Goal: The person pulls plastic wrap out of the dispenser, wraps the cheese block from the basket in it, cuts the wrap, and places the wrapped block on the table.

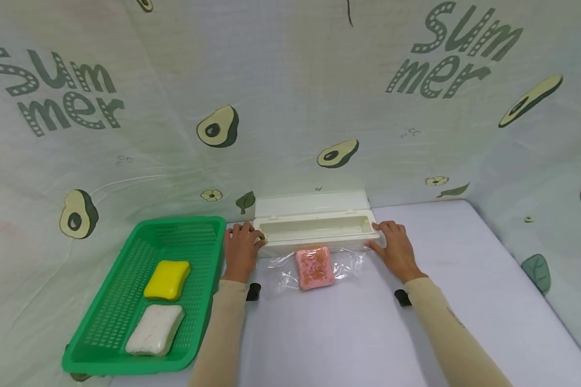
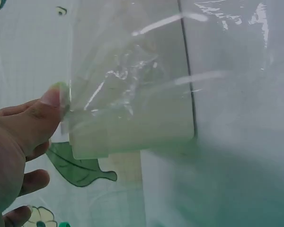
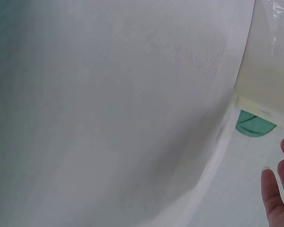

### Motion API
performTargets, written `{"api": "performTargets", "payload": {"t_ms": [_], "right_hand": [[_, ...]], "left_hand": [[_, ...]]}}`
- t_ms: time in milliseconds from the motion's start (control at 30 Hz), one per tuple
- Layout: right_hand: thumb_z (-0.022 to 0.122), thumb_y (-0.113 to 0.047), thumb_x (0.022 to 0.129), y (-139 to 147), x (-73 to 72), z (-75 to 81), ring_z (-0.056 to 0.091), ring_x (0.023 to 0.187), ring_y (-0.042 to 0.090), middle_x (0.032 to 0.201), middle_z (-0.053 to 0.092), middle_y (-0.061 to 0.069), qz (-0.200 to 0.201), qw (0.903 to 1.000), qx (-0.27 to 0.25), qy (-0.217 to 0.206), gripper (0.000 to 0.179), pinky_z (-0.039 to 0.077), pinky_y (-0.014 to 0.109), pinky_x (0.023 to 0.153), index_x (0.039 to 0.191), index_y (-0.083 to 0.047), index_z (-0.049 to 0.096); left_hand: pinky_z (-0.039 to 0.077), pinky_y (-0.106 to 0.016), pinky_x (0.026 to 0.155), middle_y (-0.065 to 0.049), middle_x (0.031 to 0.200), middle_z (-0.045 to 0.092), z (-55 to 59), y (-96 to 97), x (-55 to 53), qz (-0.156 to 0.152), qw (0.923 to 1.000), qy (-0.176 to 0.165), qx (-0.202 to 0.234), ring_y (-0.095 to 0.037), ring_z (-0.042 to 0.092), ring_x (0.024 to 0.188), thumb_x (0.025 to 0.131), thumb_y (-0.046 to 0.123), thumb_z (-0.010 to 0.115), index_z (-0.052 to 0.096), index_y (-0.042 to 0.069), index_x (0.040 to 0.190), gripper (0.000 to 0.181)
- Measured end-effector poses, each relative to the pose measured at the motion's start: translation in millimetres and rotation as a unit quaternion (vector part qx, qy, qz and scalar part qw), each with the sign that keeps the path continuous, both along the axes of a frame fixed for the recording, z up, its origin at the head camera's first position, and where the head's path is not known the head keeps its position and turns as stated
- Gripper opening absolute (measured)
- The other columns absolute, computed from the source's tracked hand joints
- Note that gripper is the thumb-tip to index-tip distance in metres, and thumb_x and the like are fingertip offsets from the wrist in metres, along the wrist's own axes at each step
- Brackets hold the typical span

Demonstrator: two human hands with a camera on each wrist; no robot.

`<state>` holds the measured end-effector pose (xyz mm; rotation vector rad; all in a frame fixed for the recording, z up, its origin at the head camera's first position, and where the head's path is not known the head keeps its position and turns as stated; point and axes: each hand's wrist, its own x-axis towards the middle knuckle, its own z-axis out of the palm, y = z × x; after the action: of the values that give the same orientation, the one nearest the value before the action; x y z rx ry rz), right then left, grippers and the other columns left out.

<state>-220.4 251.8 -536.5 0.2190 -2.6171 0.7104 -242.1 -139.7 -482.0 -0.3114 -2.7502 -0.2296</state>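
A long white plastic box (image 1: pixel 319 228), its lid (image 1: pixel 312 202) raised at the back, stands against the fabric wall. My left hand (image 1: pixel 242 250) grips the box's left end, its thumb at the front edge. In the left wrist view, clear film (image 2: pixel 128 71) lies over the box front beside that thumb. My right hand (image 1: pixel 393 247) holds the right end, thumb low and fingers on the top; the right wrist view shows only some of its fingers (image 3: pixel 273 198). Just in front of the box, a pink bar (image 1: pixel 314 267), apparently soap, lies with clear film spread on both sides.
On the left a green plastic basket (image 1: pixel 101 317) holds a yellow bar (image 1: pixel 167 280) and a white bar (image 1: pixel 156 330). Behind the box hangs a printed fabric wall (image 1: pixel 281 107). The pale tabletop (image 1: pixel 329 344) extends toward me and to the right.
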Motion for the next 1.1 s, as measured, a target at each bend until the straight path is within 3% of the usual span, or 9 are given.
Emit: {"api": "performTargets", "payload": {"t_ms": [367,533,700,833,933,1100], "right_hand": [[0.078,-0.029,0.073,-2.9,2.0,-1.0,0.042,0.104,0.036,0.115,0.052,0.014,-0.002,0.9999,-0.010,-0.004,0.054,0.040,0.049,0.083,0.117,-0.005,0.058],[0.078,-0.029,0.074,-2.2,2.9,1.1,0.041,0.106,0.036,0.116,0.052,0.015,-0.005,0.9999,-0.012,-0.009,0.054,0.039,0.049,0.084,0.118,-0.004,0.058],[0.077,-0.028,0.074,-2.7,4.0,3.2,0.041,0.107,0.036,0.116,0.050,0.015,-0.006,0.9999,-0.007,-0.013,0.057,0.040,0.049,0.084,0.121,-0.002,0.057],[0.078,-0.026,0.073,-4.4,6.0,4.5,0.042,0.106,0.035,0.115,0.047,0.014,-0.012,0.9999,-0.008,-0.001,0.057,0.041,0.049,0.082,0.121,-0.002,0.058],[0.079,-0.022,0.073,-7.2,7.9,4.1,0.043,0.105,0.034,0.117,0.047,0.014,-0.009,0.9998,-0.010,0.016,0.052,0.041,0.048,0.081,0.119,-0.004,0.061],[0.078,-0.013,0.074,-12.9,9.8,3.8,0.046,0.101,0.031,0.116,0.050,0.012,0.018,0.9985,-0.002,0.051,0.038,0.040,0.044,0.081,0.110,-0.010,0.068]], "left_hand": [[0.032,-0.046,0.085,0.001,0.083,0.058,-2.3,-12.4,4.9,0.048,0.9979,-0.002,0.043,-0.023,0.047,0.087,0.076,0.030,0.075,0.075,0.021,0.086,0.014],[0.033,-0.045,0.085,0.001,0.085,0.059,-2.2,-12.2,5.9,0.047,0.9982,-0.005,0.038,-0.023,0.048,0.089,0.078,0.030,0.074,0.075,0.021,0.088,0.014],[0.034,-0.047,0.087,-0.004,0.100,0.056,-4.3,-6.3,11.7,0.010,0.9991,-0.007,0.041,-0.026,0.047,0.099,0.080,0.030,0.073,0.071,0.019,0.103,0.026],[0.032,-0.046,0.090,-0.005,0.110,0.054,-11.8,1.7,13.8,-0.046,0.9973,-0.006,0.057,-0.027,0.045,0.105,0.076,0.033,0.077,0.065,0.018,0.117,0.046],[0.031,-0.045,0.092,-0.002,0.108,0.056,-19.0,6.4,11.8,-0.075,0.9963,0.005,0.041,-0.025,0.045,0.105,0.074,0.032,0.078,0.066,0.019,0.114,0.044],[0.034,-0.042,0.090,0.003,0.099,0.059,-25.2,8.7,9.3,-0.083,0.9955,0.042,0.016,-0.022,0.049,0.096,0.076,0.028,0.076,0.071,0.022,0.105,0.030]]}}
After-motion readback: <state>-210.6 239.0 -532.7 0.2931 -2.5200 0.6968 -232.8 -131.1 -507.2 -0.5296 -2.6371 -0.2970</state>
